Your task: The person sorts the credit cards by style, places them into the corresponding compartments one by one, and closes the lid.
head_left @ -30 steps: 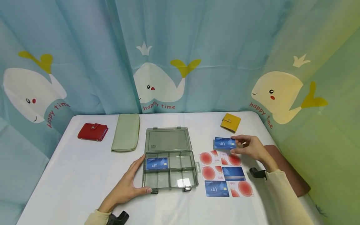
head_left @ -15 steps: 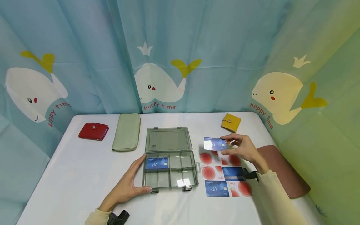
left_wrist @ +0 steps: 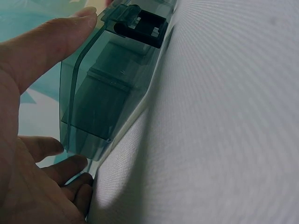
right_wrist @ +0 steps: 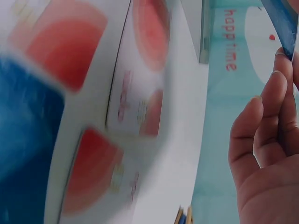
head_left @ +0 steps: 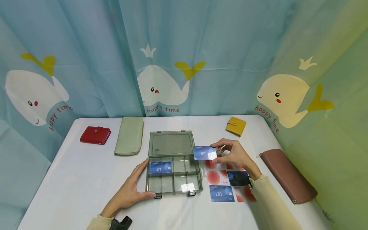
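My right hand [head_left: 235, 156] pinches a blue VIP card [head_left: 203, 153] between thumb and fingertips, raised over the right edge of the clear grey compartment box [head_left: 173, 183], near its hinge line. Only a sliver of that card [right_wrist: 284, 30] shows in the right wrist view. The box lies with its lid folded back, and another blue VIP card [head_left: 161, 167] rests in its back left part. At the box's left side my left hand [head_left: 129, 191] is spread, its thumb on the front edge by a latch and its fingertips at the left edge.
Right of the box lie red-and-white cards [head_left: 213, 177], a blue VIP card [head_left: 221, 193] and a dark-striped blue card [head_left: 237, 178]. Around them are a yellow wallet [head_left: 236, 126], a brown wallet [head_left: 288, 175], a pale green wallet [head_left: 129, 135] and a red wallet [head_left: 95, 135].
My right hand has carried the pinched VIP card leftward, from above the card rows to the box's right edge. My left hand has stayed at the box.
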The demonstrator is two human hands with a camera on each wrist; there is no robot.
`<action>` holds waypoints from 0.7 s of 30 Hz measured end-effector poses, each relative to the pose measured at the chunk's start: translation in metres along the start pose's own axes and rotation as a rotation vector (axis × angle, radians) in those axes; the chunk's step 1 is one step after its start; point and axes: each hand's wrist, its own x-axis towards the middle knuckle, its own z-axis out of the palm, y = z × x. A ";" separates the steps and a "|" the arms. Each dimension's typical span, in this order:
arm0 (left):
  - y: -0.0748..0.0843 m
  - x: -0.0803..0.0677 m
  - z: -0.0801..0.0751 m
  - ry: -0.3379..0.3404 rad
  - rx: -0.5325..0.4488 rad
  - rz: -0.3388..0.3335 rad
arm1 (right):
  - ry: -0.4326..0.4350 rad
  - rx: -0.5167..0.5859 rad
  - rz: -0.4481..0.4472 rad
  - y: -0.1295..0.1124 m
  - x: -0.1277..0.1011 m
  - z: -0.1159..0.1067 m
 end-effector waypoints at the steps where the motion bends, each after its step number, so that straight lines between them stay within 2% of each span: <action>1: 0.000 0.000 0.000 0.000 -0.001 0.000 | -0.006 0.005 0.000 -0.001 0.001 0.003; 7: 0.001 0.000 0.000 0.000 -0.004 -0.004 | -0.030 -0.018 0.023 -0.007 0.009 0.018; 21: 0.001 0.000 0.000 -0.001 0.000 -0.004 | -0.086 -0.018 0.013 -0.015 0.019 0.040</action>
